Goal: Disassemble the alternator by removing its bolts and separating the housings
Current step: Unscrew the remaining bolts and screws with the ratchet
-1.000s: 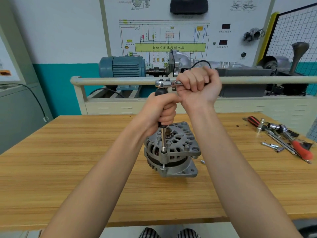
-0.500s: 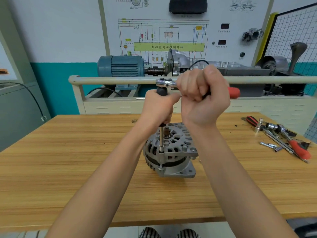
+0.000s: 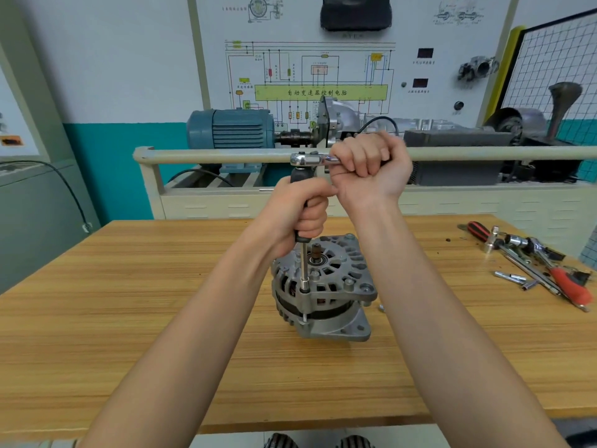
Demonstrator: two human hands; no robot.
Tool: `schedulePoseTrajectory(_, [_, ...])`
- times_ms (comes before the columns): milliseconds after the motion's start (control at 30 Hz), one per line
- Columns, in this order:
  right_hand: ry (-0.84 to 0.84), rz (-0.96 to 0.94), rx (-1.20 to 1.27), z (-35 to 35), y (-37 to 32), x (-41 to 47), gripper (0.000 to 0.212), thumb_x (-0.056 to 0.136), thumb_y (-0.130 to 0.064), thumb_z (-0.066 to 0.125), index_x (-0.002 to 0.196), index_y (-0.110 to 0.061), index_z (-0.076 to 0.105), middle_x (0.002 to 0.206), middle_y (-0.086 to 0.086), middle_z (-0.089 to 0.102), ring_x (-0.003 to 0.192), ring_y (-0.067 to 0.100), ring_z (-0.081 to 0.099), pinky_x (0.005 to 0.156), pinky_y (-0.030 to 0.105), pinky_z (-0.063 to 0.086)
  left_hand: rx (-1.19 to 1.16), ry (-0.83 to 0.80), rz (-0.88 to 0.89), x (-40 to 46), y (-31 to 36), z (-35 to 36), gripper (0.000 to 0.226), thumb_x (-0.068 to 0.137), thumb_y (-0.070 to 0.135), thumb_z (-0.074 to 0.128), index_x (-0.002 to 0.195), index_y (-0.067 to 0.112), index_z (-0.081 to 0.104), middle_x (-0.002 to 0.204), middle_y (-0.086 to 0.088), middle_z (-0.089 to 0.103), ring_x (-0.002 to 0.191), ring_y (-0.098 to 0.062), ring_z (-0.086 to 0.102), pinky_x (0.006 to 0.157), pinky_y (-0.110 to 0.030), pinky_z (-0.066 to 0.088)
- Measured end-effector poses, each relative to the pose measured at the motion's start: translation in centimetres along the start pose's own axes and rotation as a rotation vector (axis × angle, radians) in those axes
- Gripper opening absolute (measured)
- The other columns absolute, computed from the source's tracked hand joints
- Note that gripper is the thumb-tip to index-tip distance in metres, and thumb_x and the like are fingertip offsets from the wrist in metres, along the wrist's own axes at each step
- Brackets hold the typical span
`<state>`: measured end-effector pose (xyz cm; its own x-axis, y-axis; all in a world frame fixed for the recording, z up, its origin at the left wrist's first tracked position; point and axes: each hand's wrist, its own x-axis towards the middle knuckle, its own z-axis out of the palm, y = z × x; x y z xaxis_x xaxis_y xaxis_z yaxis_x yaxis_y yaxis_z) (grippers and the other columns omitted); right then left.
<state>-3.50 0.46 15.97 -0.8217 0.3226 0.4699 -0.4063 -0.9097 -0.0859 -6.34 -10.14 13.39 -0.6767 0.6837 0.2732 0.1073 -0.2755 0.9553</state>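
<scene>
- At the frame's centre, the one alternator (image 3: pixel 323 286) stands on the wooden bench (image 3: pixel 129 318), housings still joined.
- My left hand (image 3: pixel 297 211) curls round the extension's grip; my right hand (image 3: pixel 368 169) fists the ratchet (image 3: pixel 310 160) handle.
- One bolt under the socket; others not countable.
- Spare tools (image 3: pixel 529 263) lie at right.

alternator (image 3: pixel 323 286) mid-table (image 3: pixel 129 318) | hand tools (image 3: pixel 533 263) far right | motor (image 3: pixel 231 129) behind
</scene>
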Motion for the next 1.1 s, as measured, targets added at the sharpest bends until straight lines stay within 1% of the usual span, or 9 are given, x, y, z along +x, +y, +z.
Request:
schedulePoseTrajectory(133, [-0.272,-0.287,-0.385,1.0,1.1,-3.2,0.042,0.085,-0.009,0.038,0.044,-0.018,0.037,0.037,-0.007,0.028,0.037,0.010,0.023,0.045,0.026,0.025,0.090,0.224,0.061,0.0,0.0,0.9,0.048,0.087,-0.002,0.046,0.049,0.020,0.026,0.039,0.005,0.020,0.033,-0.010,0.012,0.039,-0.013,0.015])
schedulePoseTrajectory(233, [-0.488,-0.740,-0.883,1.4,3.3,-5.8,0.028,0.082,-0.008,0.044,0.056,-0.018,0.044,0.049,-0.015,0.038,0.044,0.005,0.032,0.049,0.023,0.026,0.235,0.352,0.119,-0.3,-0.3,1.9,0.040,0.093,0.002,0.050,0.056,0.015,0.039,0.048,0.003,0.039,0.034,-0.009,0.035,0.033,-0.018,0.028])
schedulePoseTrajectory(300, [-0.601,-0.863,-1.101,1.3,4.3,-6.7,0.026,0.083,-0.007,0.044,0.060,-0.019,0.048,0.056,-0.018,0.040,0.049,-0.003,0.037,0.051,0.016,0.029,0.315,0.415,0.214,-0.5,-0.6,2.3,0.034,0.096,0.005,0.049,0.063,0.014,0.046,0.058,0.004,0.048,0.039,0.002,0.046,0.039,-0.010,0.036])
schedulePoseTrajectory(433, [-0.544,-0.747,-0.927,1.6,3.5,-5.9,0.030,0.078,-0.010,0.046,0.053,-0.026,0.043,0.049,-0.012,0.034,0.044,0.007,0.029,0.049,0.027,0.021,0.211,0.381,0.208,-0.6,-0.7,1.6,0.031,0.089,0.001,0.053,0.062,0.011,0.041,0.051,0.001,0.038,0.040,-0.010,0.033,0.038,-0.019,0.029])
schedulePoseTrajectory(600, [-0.284,-0.204,-0.332,1.5,0.0,-2.8,0.043,0.080,-0.010,0.038,0.039,-0.020,0.035,0.033,-0.006,0.025,0.039,0.012,0.013,0.042,0.022,0.024,0.047,0.071,0.146,-0.2,-0.7,0.0,0.039,0.081,-0.001,0.059,0.050,0.016,0.041,0.040,0.004,0.032,0.035,-0.012,0.026,0.039,-0.019,0.027])
schedulePoseTrajectory(767, [0.011,0.053,0.047,0.0,-0.5,0.0,0.043,0.082,-0.015,0.039,0.039,-0.015,0.033,0.036,-0.007,0.015,0.041,0.008,0.008,0.044,0.018,0.017,-0.062,-0.206,0.021,0.1,-0.2,-0.5,0.032,0.072,0.012,0.058,0.045,0.017,0.040,0.037,0.003,0.031,0.030,-0.010,0.025,0.037,-0.018,0.025])
schedulePoseTrajectory(833, [0.034,0.035,0.041,0.0,-0.3,0.2,0.044,0.083,-0.015,0.039,0.039,-0.015,0.034,0.033,-0.005,0.021,0.039,0.008,0.009,0.041,0.019,0.018,-0.010,-0.163,-0.012,0.2,-0.6,-0.3,0.042,0.076,0.015,0.055,0.041,0.018,0.032,0.034,0.005,0.024,0.028,-0.008,0.018,0.035,-0.016,0.017])
schedulePoseTrajectory(967, [-0.153,-0.114,-0.169,1.0,0.3,-2.0,0.040,0.081,-0.013,0.040,0.041,-0.017,0.037,0.035,-0.005,0.025,0.037,0.012,0.017,0.042,0.024,0.024,-0.017,-0.014,0.009,0.1,-0.8,-0.2,0.058,0.090,0.008,0.046,0.038,0.023,0.027,0.034,0.007,0.020,0.028,-0.008,0.014,0.037,-0.013,0.014])
schedulePoseTrajectory(1100, [-0.414,-0.554,-0.709,1.6,3.1,-4.8,0.038,0.084,-0.005,0.041,0.049,-0.020,0.040,0.043,-0.007,0.031,0.041,0.010,0.026,0.048,0.028,0.023,0.081,0.317,0.103,0.2,-1.2,1.1,0.044,0.088,0.005,0.049,0.049,0.019,0.034,0.042,0.004,0.030,0.031,-0.008,0.024,0.038,-0.012,0.023])
